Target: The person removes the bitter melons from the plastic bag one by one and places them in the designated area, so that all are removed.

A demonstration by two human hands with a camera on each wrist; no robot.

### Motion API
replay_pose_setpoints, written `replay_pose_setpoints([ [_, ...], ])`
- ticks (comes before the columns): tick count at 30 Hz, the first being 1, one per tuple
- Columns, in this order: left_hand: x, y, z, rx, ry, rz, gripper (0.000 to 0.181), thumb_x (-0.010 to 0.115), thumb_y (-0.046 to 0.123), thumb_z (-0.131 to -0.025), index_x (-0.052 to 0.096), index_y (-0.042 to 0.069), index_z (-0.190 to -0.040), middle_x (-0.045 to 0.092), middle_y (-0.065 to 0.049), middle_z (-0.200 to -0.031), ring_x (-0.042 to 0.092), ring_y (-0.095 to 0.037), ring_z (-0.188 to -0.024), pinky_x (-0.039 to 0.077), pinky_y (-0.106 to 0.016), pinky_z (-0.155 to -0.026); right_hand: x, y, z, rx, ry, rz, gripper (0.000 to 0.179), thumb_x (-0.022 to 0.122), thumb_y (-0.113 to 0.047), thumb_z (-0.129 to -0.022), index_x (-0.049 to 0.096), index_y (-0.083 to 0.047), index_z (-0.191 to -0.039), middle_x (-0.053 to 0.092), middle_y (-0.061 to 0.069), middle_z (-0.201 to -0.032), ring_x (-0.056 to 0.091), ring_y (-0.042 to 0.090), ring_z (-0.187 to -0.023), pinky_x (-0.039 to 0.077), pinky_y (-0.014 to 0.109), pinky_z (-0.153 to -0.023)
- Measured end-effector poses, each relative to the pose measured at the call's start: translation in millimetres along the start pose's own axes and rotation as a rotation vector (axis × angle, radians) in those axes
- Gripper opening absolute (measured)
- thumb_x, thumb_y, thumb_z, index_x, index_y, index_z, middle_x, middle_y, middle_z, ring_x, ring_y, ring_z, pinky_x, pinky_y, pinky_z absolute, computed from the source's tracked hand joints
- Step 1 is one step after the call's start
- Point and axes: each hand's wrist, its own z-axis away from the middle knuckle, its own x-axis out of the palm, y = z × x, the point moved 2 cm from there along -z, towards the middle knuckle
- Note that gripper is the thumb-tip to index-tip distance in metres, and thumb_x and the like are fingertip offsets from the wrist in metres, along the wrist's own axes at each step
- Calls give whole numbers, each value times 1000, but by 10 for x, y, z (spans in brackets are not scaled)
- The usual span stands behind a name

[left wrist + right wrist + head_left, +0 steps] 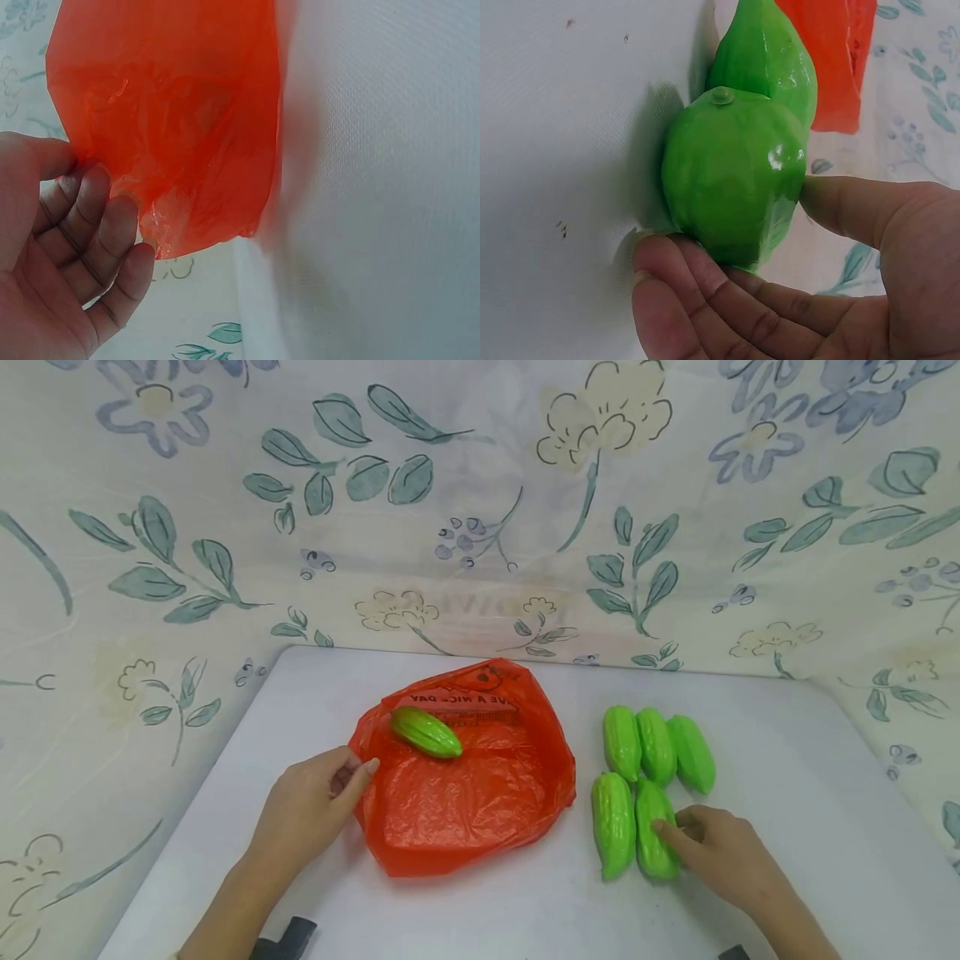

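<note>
An orange-red plastic bag (465,810) lies with its mouth held wide, and one glossy green gourd (426,732) rests inside near its back left. My left hand (311,802) pinches the bag's left rim between thumb and fingers; the left wrist view shows the thin film (172,150) by the fingertips. To the right, my right hand (716,852) holds the nearest right gourd (655,835), thumb on its top and fingers along its side. That gourd (731,180) still appears to lie on the table in the right wrist view, another gourd (769,60) just beyond it.
Beside the held one lies another gourd (613,827). Behind them is a row of more gourds (657,747). The white table (525,910) backs onto a flower-patterned cloth (480,510). Dark straps or device parts (288,939) show at the bottom edge.
</note>
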Motion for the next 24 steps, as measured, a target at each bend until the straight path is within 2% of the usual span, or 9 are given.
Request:
replay_pose_setpoints([
  [7, -7, 4, 10, 16, 22, -1, 13, 72, 22, -99, 66, 13, -92, 56, 6, -68, 52, -16, -62, 49, -25, -54, -1, -4, 2, -13, 28, 4, 63, 64, -52, -102, 68, 9, -118, 75, 7, -95, 70, 22, -85, 58, 40, -70],
  [13, -15, 13, 12, 15, 17, 2, 13, 72, 22, -100, 65, 13, -92, 55, 5, -68, 52, -16, -62, 48, -25, -54, -84, -44, 33, -52, 79, 46, 67, 62, -55, -101, 65, 9, -124, 75, 17, -105, 73, 32, -93, 60, 43, -71],
  [18, -20, 11, 10, 16, 14, 2, 13, 72, 21, -99, 65, 13, -92, 56, 5, -68, 52, -16, -62, 48, -25, -54, -160, -233, 96, -86, 124, 103, 74, 58, -61, -101, 62, 6, -132, 71, 23, -121, 70, 41, -105, 60, 51, -77],
  [21, -19, 14, 9, 17, 15, 3, 13, 72, 21, -99, 65, 13, -92, 56, 5, -68, 52, -16, -62, 49, -25, -54, -169, -402, 138, -117, 137, 120, 73, 59, -62, -101, 61, 3, -136, 70, 21, -124, 69, 42, -109, 58, 54, -81],
  [24, -19, 21, 8, 19, 16, 4, 13, 72, 21, -99, 65, 13, -91, 56, 5, -68, 52, -16, -62, 49, -25, -54, -159, -579, 165, -147, 138, 112, 69, 63, -60, -99, 62, -1, -136, 71, 15, -125, 69, 37, -108, 59, 52, -83],
])
